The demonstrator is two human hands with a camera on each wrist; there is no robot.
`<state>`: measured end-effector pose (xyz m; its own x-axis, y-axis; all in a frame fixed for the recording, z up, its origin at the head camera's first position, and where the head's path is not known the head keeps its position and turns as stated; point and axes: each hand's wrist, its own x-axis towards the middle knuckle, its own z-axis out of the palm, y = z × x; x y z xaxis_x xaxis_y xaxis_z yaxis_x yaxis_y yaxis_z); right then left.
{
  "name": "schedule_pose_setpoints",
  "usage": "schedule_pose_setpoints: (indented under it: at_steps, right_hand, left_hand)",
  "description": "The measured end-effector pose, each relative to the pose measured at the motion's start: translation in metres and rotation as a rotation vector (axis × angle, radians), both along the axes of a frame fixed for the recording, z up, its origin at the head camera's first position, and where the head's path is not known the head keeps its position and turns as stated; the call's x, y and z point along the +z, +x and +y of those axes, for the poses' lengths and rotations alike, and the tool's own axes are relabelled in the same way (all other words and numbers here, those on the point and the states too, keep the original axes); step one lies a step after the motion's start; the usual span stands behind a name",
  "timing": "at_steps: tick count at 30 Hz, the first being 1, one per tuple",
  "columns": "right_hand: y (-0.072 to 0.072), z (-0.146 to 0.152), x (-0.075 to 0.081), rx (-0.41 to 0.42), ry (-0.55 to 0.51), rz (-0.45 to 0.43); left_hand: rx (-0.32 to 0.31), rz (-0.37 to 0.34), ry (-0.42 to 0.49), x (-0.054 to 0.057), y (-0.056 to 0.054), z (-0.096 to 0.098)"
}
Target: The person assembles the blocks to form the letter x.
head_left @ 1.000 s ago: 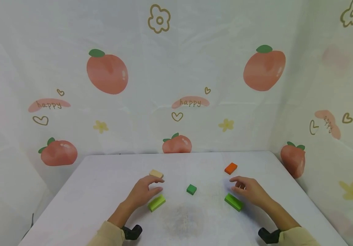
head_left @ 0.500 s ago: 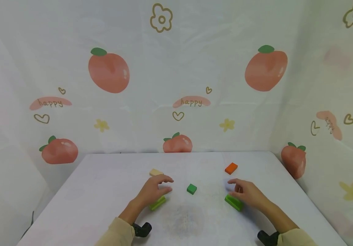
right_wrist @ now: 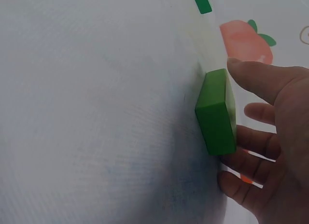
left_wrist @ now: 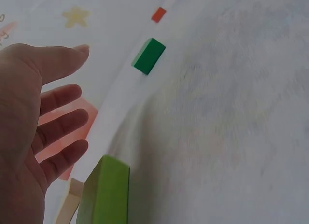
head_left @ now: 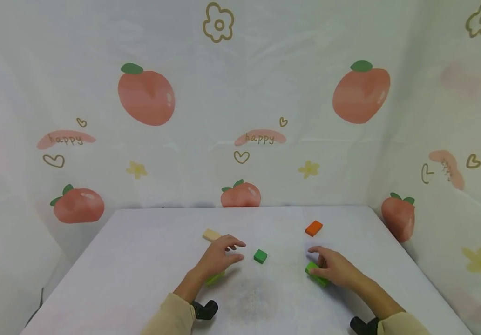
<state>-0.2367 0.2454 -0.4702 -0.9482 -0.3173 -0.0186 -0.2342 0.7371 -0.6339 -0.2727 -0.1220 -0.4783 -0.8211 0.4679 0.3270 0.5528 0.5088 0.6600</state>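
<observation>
My left hand (head_left: 217, 258) hovers with spread, relaxed fingers just left of a small dark green block (head_left: 260, 256), holding nothing. Partly behind its wrist lies a light green block (head_left: 215, 279), seen large at the bottom of the left wrist view (left_wrist: 108, 195). A cream block (head_left: 212, 235) lies beyond the left hand. On the right, my right hand (head_left: 338, 270) reaches over a second light green block (right_wrist: 217, 118). Its thumb tip is right at that block's upper end, and the other fingers are behind the far side, loosely bent.
An orange block (head_left: 314, 228) lies behind the right hand, toward the back of the white table (head_left: 139, 260). A white cloth with peaches and flowers (head_left: 190, 177) hangs behind the table and along its sides. Each wrist carries a black camera mount (head_left: 206, 310).
My left hand has moved right, away from the left light green block toward the dark green one. My right hand has lowered slightly leftward onto its light green block. The blocks stay in place.
</observation>
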Motion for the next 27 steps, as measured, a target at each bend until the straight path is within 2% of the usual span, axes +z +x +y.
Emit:
schedule_pose_setpoints:
  at_steps: [4, 11, 18, 27]
  right_hand:
    - [-0.001, -0.003, -0.001, -0.047, 0.043, -0.036]
    - [0.001, -0.009, -0.004, -0.129, 0.106, -0.073]
    - [0.006, -0.015, -0.002, -0.169, 0.168, -0.047]
    - [0.012, -0.02, 0.0, -0.187, 0.214, -0.001]
  left_hand:
    - [-0.004, 0.0, 0.007, -0.002, -0.002, 0.009]
    - [-0.009, -0.044, 0.019, -0.002, -0.005, 0.022]
    - [0.007, -0.091, -0.023, -0.007, -0.01, 0.028]
    - [0.013, -0.105, -0.042, -0.011, -0.016, 0.038]
